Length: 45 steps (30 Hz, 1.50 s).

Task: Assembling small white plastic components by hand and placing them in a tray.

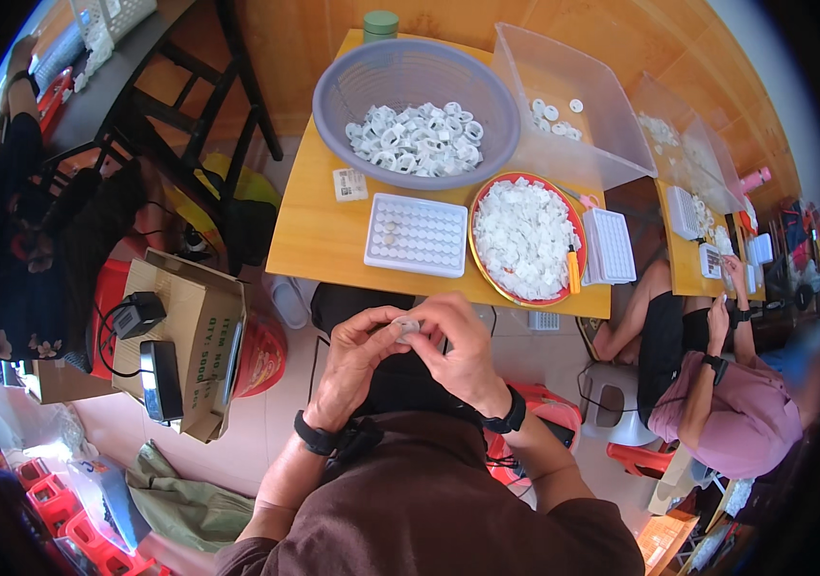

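Note:
Above my lap, just short of the table's front edge, both hands meet on a small round white plastic part (406,328). My left hand (357,355) pinches it from one side. The fingers of my right hand (458,350) close on it from the other, partly covering it. On the table ahead lies a white tray (417,236) with rows of round cells. To its right, a red plate with a gold rim (476,257) is heaped with small white pieces (523,235). Behind the tray, a grey-purple basin (328,115) holds many white ring-shaped parts (417,139).
An orange-handled tool (573,271) leans on the plate's right edge, beside stacked white trays (611,247) and pink-handled scissors (583,199). A clear bin (612,125) stands at the back right. A cardboard box (189,346) sits left; a co-worker (732,413) sits right.

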Tool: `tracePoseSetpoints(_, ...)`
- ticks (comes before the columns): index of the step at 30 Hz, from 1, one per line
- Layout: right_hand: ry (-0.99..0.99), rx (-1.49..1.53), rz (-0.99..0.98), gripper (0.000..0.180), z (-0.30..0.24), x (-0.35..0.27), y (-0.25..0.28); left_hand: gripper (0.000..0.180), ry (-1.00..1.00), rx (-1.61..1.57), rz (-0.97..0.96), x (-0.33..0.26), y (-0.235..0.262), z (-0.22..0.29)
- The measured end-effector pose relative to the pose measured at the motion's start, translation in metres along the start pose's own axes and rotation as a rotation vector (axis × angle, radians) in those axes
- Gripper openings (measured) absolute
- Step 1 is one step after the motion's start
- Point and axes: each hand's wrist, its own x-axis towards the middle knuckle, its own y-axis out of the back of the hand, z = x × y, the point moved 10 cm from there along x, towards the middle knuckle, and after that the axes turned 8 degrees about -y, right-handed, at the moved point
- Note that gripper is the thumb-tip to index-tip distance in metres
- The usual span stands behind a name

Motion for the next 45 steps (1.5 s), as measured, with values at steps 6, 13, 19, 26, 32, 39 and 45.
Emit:
tracePoseSetpoints(6,-0.494,0.450,-0.027,0.010,0.063,-0.021,-0.014,0.016,-0.071,0.093,0.039,0.001,-0.003,0.004)
tracePoseSetpoints(13,-0.608,0.587,-0.031,0.008,0.068,-0.019,-0.022,0.014,-0.229,0.350,0.063,0.002,0.000,0.018)
tracePoseSetpoints(19,-0.645,0.663,-0.038,0.007,0.071,-0.015,-0.031,0.012,-0.309,0.398,0.090,0.001,-0.001,0.032)
tracePoseSetpoints(26,-0.641,0.719,-0.012,0.006,0.072,-0.011,-0.038,0.009,-0.385,0.505,0.135,0.001,0.002,0.039)
tracePoseSetpoints(32,-0.685,0.837,-0.027,0.006,0.075,-0.013,-0.044,0.008,-0.438,0.622,0.163,-0.004,-0.002,0.052)
tracePoseSetpoints(39,-0.663,0.879,-0.027,0.005,0.070,-0.014,-0.046,0.008,-0.467,0.660,0.161,-0.006,-0.003,0.055)
tracePoseSetpoints(45,-0.724,1.000,-0.027,0.008,0.069,-0.020,-0.050,0.010,-0.372,0.466,0.093,-0.003,-0.005,0.047)
